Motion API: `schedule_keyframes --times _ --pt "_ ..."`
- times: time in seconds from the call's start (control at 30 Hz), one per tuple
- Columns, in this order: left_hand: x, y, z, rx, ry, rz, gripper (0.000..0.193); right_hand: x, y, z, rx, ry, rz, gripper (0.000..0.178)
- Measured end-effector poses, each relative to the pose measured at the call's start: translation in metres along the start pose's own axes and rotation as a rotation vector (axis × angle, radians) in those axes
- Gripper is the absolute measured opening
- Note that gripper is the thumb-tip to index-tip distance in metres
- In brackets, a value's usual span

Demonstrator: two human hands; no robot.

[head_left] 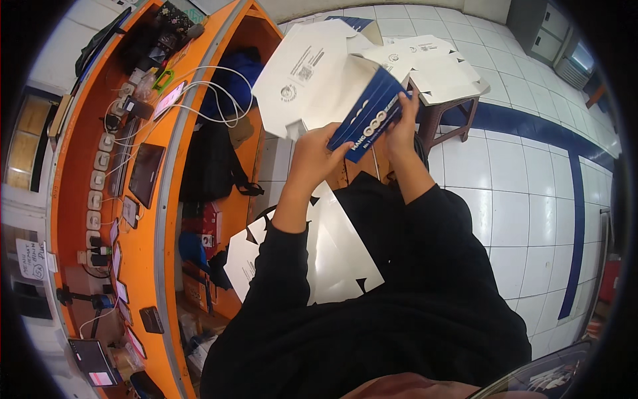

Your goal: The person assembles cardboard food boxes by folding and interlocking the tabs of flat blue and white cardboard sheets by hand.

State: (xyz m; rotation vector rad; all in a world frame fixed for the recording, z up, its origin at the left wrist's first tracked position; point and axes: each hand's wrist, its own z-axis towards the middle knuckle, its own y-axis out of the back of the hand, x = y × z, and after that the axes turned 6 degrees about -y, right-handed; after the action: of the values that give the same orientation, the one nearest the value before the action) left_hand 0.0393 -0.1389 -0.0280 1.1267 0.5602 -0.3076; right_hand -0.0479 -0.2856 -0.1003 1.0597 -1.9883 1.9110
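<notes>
A partly folded cardboard food box (369,106), blue outside with white lettering and white inside, is held up in front of me between both hands. Its large white lid flap stands out to the far left. My left hand (315,151) grips the box's near left corner, thumb on the blue wall. At the right end, my right hand (403,130) closes around the blue side, with its thumb up near the top edge. A flat white box blank (339,243) with notched edges lies across my lap, partly under my left forearm.
Beyond the box, more white box blanks (442,70) lie on a brown stool (458,118). An orange counter (169,193) on the left carries phones, a tablet (147,174), cables and a row of sockets. A black bag (205,166) sits on its lower shelf. White floor tiles extend to the right.
</notes>
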Motion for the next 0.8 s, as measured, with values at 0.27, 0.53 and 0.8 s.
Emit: schedule_keyframes --times 0.27,0.53,0.8 --pt "0.074 -0.051 -0.056 0.217 -0.054 0.355 0.052 0.000 0.025 0.015 -0.305 0.178 -0.546 0.057" --pt "0.056 0.015 -0.167 0.485 0.462 0.689 0.080 -0.051 0.015 -0.060 0.608 0.179 -1.735 0.055" --pt "0.041 0.025 -0.195 0.112 0.172 0.774 0.048 -0.061 0.024 -0.179 0.821 0.274 -2.124 0.080"
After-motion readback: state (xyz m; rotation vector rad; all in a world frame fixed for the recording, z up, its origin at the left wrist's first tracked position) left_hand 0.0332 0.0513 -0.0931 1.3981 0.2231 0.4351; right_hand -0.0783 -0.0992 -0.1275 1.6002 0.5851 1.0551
